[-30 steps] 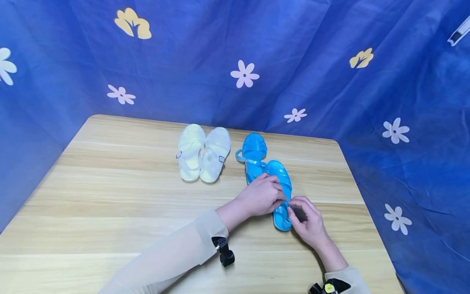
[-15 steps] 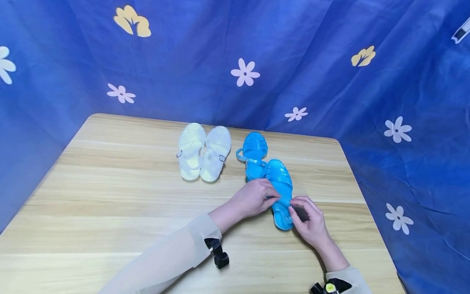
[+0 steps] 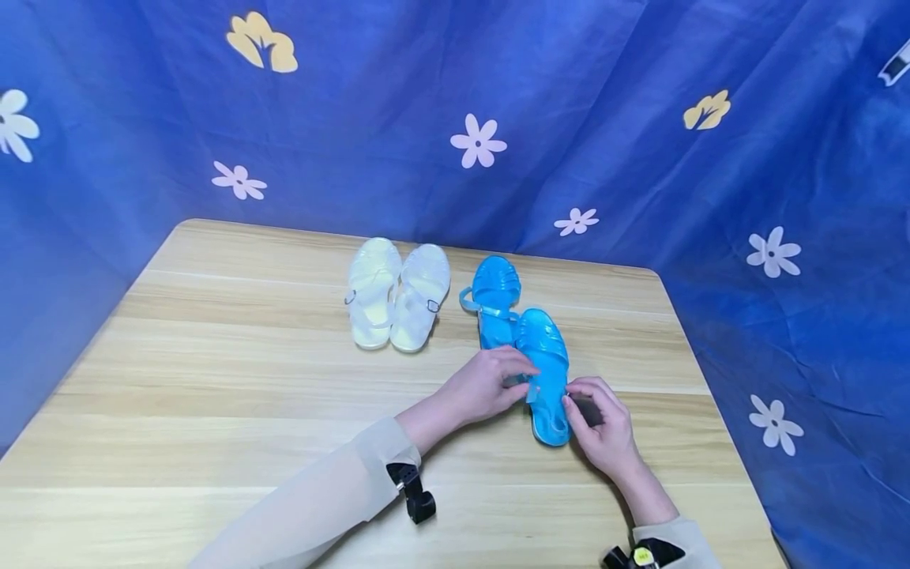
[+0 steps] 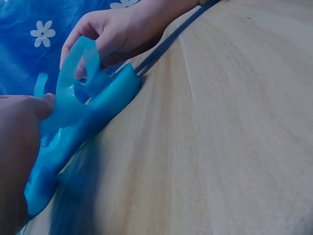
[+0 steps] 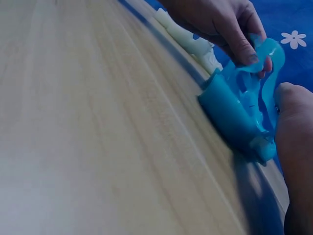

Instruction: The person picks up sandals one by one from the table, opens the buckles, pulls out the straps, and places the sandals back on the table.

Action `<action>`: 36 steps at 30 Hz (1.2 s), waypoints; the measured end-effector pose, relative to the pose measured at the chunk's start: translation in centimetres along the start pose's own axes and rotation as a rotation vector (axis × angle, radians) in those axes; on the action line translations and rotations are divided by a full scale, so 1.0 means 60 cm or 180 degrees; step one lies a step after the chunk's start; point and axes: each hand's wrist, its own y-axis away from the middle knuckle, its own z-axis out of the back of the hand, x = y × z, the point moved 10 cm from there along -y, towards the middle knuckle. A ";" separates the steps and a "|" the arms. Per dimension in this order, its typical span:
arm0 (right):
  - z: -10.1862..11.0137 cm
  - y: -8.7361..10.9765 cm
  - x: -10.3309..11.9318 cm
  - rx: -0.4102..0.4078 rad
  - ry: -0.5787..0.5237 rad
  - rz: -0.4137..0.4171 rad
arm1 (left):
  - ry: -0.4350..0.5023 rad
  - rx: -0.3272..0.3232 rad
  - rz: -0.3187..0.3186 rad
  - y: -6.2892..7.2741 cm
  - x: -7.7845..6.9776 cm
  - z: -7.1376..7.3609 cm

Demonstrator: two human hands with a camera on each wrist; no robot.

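Two blue jelly sandals lie on the table, toes pointing away. The nearer blue sandal [image 3: 550, 356] is between my hands, and the farther blue sandal [image 3: 495, 288] overlaps its left side. With thumb and fingers my left hand [image 3: 486, 383] pinches the loose ankle strap [image 3: 533, 393] at the nearer sandal's left edge. My right hand [image 3: 604, 427] pinches the buckle end of the strap at the right edge; its fingertips largely hide the buckle. In the left wrist view, a strap loop [image 4: 80, 54] rises above the sole beside the right hand.
A pair of whitish jelly sandals, one left [image 3: 371, 292] and one right [image 3: 421, 296], stands side by side left of the blue pair. The wooden table [image 3: 213, 379] ends at the back against a blue flowered curtain [image 3: 398, 118].
My left hand has drawn back leftward from the buckle side, and the strap's free end now shows by its fingers. My right hand stays at the sandal's right edge.
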 end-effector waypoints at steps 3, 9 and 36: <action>0.003 -0.007 0.002 -0.0015 0.0041 -0.0157 | 0.0092 -0.0034 0.0003 0.001 0.000 0.003; 0.011 -0.028 0.032 0.0059 0.0009 -0.0284 | 0.0223 -0.0058 0.0187 0.005 0.004 0.006; 0.018 0.015 -0.035 0.0875 0.0059 -0.0582 | -0.0391 0.0786 0.0398 0.009 -0.014 -0.061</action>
